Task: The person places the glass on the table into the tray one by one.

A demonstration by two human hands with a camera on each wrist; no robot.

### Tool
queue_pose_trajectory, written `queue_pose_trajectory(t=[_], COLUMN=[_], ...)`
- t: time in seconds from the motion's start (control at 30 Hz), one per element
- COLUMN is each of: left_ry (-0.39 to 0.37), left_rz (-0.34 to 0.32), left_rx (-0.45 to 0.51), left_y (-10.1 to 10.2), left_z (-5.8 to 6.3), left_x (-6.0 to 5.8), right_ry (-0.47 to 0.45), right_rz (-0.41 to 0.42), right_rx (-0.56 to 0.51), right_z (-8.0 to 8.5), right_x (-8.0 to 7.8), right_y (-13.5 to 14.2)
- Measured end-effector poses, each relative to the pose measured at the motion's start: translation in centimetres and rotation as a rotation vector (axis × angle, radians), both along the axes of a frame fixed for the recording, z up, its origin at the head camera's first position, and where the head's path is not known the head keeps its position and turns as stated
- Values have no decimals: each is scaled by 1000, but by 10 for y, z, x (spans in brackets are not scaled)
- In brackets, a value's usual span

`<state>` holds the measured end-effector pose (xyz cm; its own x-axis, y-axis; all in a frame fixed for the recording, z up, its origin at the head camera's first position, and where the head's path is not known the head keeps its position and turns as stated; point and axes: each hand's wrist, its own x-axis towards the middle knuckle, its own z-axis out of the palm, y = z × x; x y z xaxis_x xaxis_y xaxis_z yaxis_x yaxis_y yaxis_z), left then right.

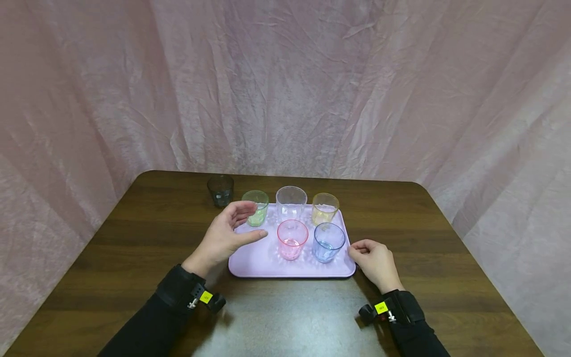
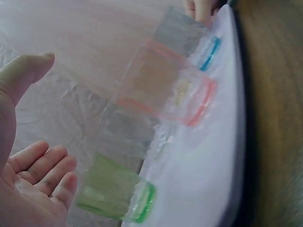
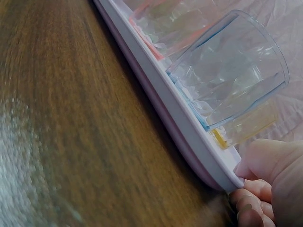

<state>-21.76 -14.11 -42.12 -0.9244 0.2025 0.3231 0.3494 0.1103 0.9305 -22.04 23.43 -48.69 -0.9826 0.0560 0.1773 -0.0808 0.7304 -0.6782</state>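
A pale purple tray (image 1: 267,267) carries a green glass (image 1: 256,210), a clear glass (image 1: 291,201), a yellow glass (image 1: 324,208), a pink glass (image 1: 292,240) and a blue glass (image 1: 328,243). My left hand (image 1: 227,235) hovers over the tray's left side, thumb and fingers spread apart, holding nothing. In the left wrist view its fingers (image 2: 47,170) are near the green glass (image 2: 116,194). On the right, my right hand (image 1: 374,263) pinches the tray's rim; the right wrist view shows the thumb above it and fingers curled beneath.
A dark grey glass (image 1: 220,191) stands on the wooden table (image 1: 178,223), behind and left of the tray. A pink curtain (image 1: 285,89) hangs behind the table's far edge.
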Motion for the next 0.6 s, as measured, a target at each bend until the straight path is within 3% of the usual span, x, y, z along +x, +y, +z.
queue_pose_trajectory(t=[0.3,0.6], left_ry=[22,35], left_rz=[89,142], left_rx=[1,25], left_y=[-10,-23], left_z=[43,51], left_x=[9,0], right_ry=[4,4], right_rz=[4,3], right_rx=[-6,-7], right_z=[0,-1], right_x=[-1,-1], right_y=[1,1])
